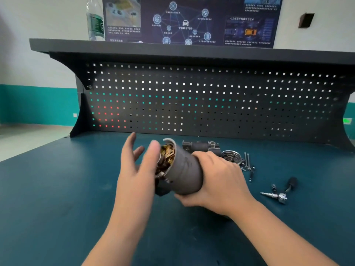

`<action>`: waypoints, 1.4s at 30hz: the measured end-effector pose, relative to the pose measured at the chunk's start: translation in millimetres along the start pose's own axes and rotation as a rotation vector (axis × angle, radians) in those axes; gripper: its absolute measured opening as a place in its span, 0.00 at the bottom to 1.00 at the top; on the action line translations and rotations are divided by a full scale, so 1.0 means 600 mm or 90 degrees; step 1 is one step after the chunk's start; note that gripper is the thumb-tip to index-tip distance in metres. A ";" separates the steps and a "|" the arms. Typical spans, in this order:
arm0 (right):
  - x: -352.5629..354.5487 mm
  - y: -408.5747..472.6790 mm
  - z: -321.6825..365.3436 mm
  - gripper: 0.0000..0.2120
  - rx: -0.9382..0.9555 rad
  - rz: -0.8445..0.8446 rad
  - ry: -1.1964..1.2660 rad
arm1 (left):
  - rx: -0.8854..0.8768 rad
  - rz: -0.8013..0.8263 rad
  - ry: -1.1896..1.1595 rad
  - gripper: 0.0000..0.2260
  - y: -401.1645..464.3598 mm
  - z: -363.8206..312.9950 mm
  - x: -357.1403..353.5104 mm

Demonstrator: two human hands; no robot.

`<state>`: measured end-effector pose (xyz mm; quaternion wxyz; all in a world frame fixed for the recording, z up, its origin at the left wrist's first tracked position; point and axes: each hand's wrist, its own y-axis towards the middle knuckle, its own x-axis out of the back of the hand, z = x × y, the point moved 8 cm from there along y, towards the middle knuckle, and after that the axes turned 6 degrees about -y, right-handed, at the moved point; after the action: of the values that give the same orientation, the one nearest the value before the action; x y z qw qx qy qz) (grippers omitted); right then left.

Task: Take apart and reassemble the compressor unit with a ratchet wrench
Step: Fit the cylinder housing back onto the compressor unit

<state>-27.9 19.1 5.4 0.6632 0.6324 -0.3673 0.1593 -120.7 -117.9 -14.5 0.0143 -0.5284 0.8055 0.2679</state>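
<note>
The compressor unit's grey cylindrical metal housing (185, 169) is held in the air above the middle of the dark teal workbench surface (57, 189), tilted, with its open end facing up and to the left; brass-coloured and dark parts show inside that opening. The left hand (134, 167) is at the open end with its fingers spread and fairly straight, gripping nothing; its thumb lies against the rim of the opening. The right hand (219, 181) grasps the lower, closed end of the housing, fingers wrapped around it.

Behind the housing, towards the back edge of the surface, lies a dark compressor body piece (201, 146). Just right of it rests a round silver metal end plate (231, 155), partly hidden by the right hand. Beside the plate lie several long thin silver bolts (247, 162), close together. Further right and nearer the front lies the silver ratchet wrench with a black handle (282, 192), apart from both hands.

A black perforated back panel (192, 96) rises along the rear edge of the surface, topped by a dark shelf (172, 48). At the left end of the shelf stands a clear plastic bottle (95, 20), with a dark poster (192, 20) on the wall behind.
</note>
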 end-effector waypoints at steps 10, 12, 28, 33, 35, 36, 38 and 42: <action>0.002 -0.018 -0.115 0.33 -0.359 -0.026 0.238 | 0.013 0.212 0.139 0.33 -0.011 0.042 -0.085; 0.001 -0.023 -0.142 0.33 -0.407 -0.040 0.298 | -0.003 0.324 0.244 0.32 -0.022 0.052 -0.114; -0.066 -0.065 -0.174 0.37 -0.701 -0.087 0.778 | -0.188 0.350 0.507 0.44 -0.010 0.071 -0.207; -0.121 -0.070 -0.131 0.36 -0.738 0.006 0.921 | -0.104 0.385 0.553 0.45 0.013 0.078 -0.167; -0.121 -0.063 -0.134 0.34 -0.700 0.039 0.891 | -0.059 0.383 0.516 0.44 0.021 0.084 -0.157; -0.120 -0.060 -0.136 0.33 -0.682 0.066 0.872 | -0.028 0.383 0.486 0.44 0.024 0.088 -0.154; -0.125 -0.062 -0.141 0.30 -0.661 0.122 0.843 | 0.060 0.390 0.395 0.44 0.030 0.099 -0.150; -0.145 -0.078 -0.135 0.26 -0.689 0.229 0.842 | 0.140 0.441 0.353 0.34 0.039 0.117 -0.159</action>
<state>-32.5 111.6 -82.6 0.9142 -0.0591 -0.0264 0.4001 -116.8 0.8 -35.5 -0.2363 -0.2751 0.9317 0.0179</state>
